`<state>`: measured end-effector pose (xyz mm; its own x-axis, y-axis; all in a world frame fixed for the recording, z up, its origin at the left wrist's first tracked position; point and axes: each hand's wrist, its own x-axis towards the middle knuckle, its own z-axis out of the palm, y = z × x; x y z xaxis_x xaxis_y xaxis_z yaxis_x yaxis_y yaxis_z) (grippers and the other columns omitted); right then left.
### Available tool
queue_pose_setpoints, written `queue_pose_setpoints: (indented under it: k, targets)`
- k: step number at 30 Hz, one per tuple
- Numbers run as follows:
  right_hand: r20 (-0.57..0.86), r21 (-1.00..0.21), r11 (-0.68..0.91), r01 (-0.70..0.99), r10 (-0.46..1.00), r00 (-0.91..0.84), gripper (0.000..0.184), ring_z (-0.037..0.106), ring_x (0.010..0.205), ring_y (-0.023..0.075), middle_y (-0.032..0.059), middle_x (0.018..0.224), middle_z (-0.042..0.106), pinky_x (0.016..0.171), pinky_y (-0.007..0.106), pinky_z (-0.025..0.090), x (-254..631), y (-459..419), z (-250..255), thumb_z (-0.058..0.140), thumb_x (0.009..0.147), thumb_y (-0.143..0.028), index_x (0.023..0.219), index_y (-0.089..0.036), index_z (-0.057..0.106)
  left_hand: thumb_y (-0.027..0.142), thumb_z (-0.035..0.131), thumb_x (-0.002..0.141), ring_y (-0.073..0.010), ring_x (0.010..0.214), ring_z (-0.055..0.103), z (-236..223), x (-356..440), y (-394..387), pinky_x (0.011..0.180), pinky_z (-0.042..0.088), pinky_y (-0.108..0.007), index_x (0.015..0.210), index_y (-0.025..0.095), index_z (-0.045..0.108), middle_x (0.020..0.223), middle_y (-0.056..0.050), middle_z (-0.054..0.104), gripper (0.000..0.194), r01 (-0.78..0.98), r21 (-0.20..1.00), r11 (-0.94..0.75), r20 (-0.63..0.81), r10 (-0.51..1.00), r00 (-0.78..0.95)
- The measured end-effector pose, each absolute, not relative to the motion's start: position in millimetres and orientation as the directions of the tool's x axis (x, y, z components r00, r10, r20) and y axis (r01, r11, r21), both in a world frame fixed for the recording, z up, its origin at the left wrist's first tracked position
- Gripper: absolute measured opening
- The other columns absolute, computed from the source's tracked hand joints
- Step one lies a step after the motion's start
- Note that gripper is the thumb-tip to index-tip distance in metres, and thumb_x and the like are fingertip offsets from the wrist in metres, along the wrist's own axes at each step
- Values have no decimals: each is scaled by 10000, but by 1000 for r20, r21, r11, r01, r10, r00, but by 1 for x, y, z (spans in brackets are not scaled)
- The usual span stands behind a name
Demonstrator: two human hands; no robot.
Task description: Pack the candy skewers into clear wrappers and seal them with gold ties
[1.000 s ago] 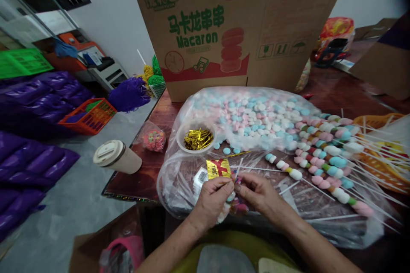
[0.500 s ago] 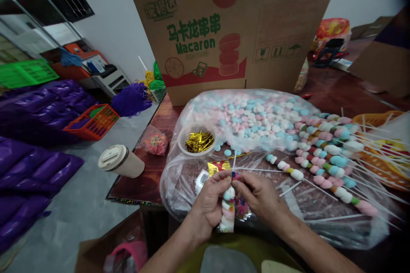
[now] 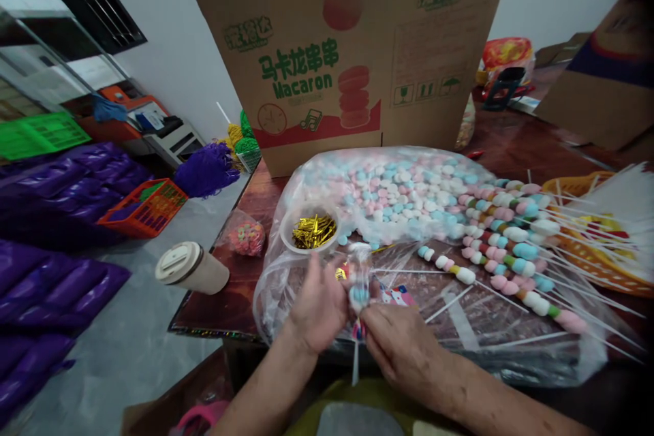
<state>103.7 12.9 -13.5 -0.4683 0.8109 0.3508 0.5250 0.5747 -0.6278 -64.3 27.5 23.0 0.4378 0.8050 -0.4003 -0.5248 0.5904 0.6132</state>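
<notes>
My right hand (image 3: pixel 403 340) is closed round the lower end of a marshmallow skewer (image 3: pixel 359 294) in a clear wrapper. Its white stick (image 3: pixel 355 364) points down towards me, and the wrapped end points up and away. My left hand (image 3: pixel 323 303) is open beside the skewer, fingers stretched and smeared by motion; whether it touches the wrapper I cannot tell. Behind the hands lie a gold packet (image 3: pixel 342 272), partly hidden, and a colourful printed piece (image 3: pixel 398 295). A white bowl (image 3: pixel 287 240) of gold twist ties (image 3: pixel 314 230) stands beyond my left hand.
A clear bag of loose marshmallows (image 3: pixel 409 191) spreads before a tall cardboard box (image 3: pixel 317 27). Several marshmallow skewers (image 3: pixel 511 252) lie on the right beside an orange basket (image 3: pixel 577 262). A lidded cup (image 3: pixel 191 267) and a small candy bag (image 3: pixel 246 235) are by the table's left edge.
The wrapped skewer has turned over: its stick now points down instead of up. My left hand has let go and opened, while my right hand has moved down and keeps its hold.
</notes>
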Motion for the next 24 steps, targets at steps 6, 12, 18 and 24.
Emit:
queue_pose_setpoints:
  k: [6, 12, 18, 24]
  targets:
    - [-218, -974, -184, 129, 917, -335, 215, 286, 427, 90, -56, 489, 355, 417, 217, 243, 98, 13, -7, 409, 762, -337, 595, -208, 365, 708, 208, 791, -209, 549, 594, 17, -84, 37, 737, 416, -403, 860, 68, 661, 519, -72, 614, 787, -193, 816, 546, -333, 715, 614]
    - [-101, -965, -38, 260, 967, -236, 231, 381, 501, 113, -40, 519, 387, 467, 224, 300, 100, 14, -19, 431, 789, -341, 613, -191, 436, 744, 92, 761, -247, 769, 640, 29, -64, 34, 852, 380, -439, 1129, 162, 560, 805, -94, 698, 833, -530, 733, 425, -97, 838, 538]
    - [276, -853, 347, 389, 934, -228, 165, 448, 564, 117, -13, 613, 494, 539, 233, 331, 105, -1, 14, 406, 838, -219, 715, -187, 510, 748, 80, 756, -185, 426, 565, 1, -64, 24, 540, 426, -310, 613, 65, 632, 493, -124, 615, 890, -116, 642, 758, -443, 490, 751]
    - [45, -914, 141, 381, 968, -249, 234, 402, 493, 113, -28, 512, 427, 464, 221, 301, 109, 8, -15, 390, 796, -265, 573, -196, 403, 726, 174, 779, -170, 452, 568, 18, -73, 26, 701, 441, -370, 774, 124, 672, 499, -56, 620, 781, -470, 726, 502, -171, 794, 584]
